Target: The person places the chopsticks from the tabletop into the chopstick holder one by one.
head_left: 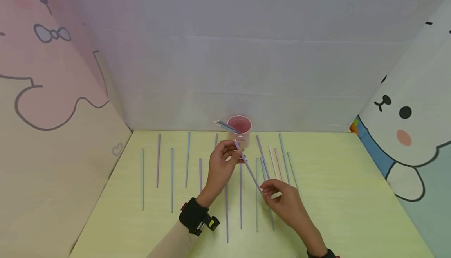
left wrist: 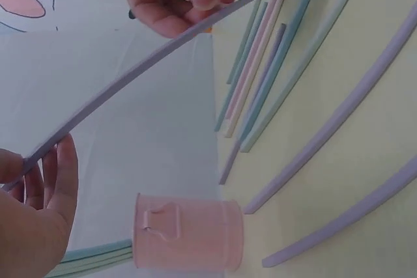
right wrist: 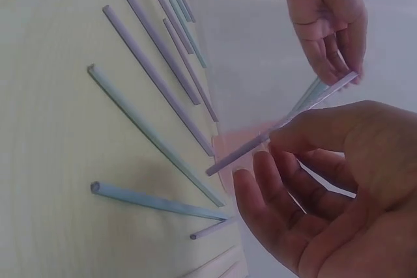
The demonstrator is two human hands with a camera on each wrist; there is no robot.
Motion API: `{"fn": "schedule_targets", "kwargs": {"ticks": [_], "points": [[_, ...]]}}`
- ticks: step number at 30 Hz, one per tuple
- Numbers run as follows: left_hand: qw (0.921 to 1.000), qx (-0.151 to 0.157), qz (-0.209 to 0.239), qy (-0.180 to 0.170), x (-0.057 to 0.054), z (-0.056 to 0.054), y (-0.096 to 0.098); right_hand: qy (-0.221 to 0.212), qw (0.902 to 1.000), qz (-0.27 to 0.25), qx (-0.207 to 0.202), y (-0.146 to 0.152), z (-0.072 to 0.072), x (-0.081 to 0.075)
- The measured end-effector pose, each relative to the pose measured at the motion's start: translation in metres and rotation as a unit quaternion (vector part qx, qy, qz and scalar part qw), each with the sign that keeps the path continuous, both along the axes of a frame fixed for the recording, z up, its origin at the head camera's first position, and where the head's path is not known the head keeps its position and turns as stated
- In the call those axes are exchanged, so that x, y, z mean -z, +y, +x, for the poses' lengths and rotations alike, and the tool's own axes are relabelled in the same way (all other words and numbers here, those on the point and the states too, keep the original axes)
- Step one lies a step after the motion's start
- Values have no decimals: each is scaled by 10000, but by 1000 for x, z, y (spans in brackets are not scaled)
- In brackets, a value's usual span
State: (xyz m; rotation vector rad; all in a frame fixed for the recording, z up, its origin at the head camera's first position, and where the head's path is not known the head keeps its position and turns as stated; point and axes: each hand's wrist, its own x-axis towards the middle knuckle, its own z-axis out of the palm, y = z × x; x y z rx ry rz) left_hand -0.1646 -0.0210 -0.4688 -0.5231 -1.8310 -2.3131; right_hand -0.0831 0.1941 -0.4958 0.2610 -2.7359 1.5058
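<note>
1. Pinching purple stick (head_left: 249, 170) near upper end w/ L hand (head_left: 222, 162), ctr of frame.
2. W/ R hand (head_left: 283, 201) at its lower end, low rt of ctr; can't tell if gripping.
3. Showing bluish sticks (head_left: 229, 127) in pink cup (head_left: 247, 139), just above L hand.

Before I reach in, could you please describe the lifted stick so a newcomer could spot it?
On the table, near its back edge, stands a pink cup. In front of it, the left hand holds a purple stick. Unlike the sticks lying nearby, it is raised.
</note>
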Motion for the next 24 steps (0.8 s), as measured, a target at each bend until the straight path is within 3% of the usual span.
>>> {"fn": "schedule_targets", "kwargs": {"ticks": [5, 15, 24], "points": [[9985, -291, 147, 451, -19, -15, -7, 69, 9997, 99, 229, 8, 1, 4], [9893, -1052, 458, 902, -58, -47, -34, 199, 9977, 281, 586, 26, 5, 17], [9777, -1559, 649, 1249, -71, -64, -51, 382, 9927, 603, 971, 47, 3, 22]]}}
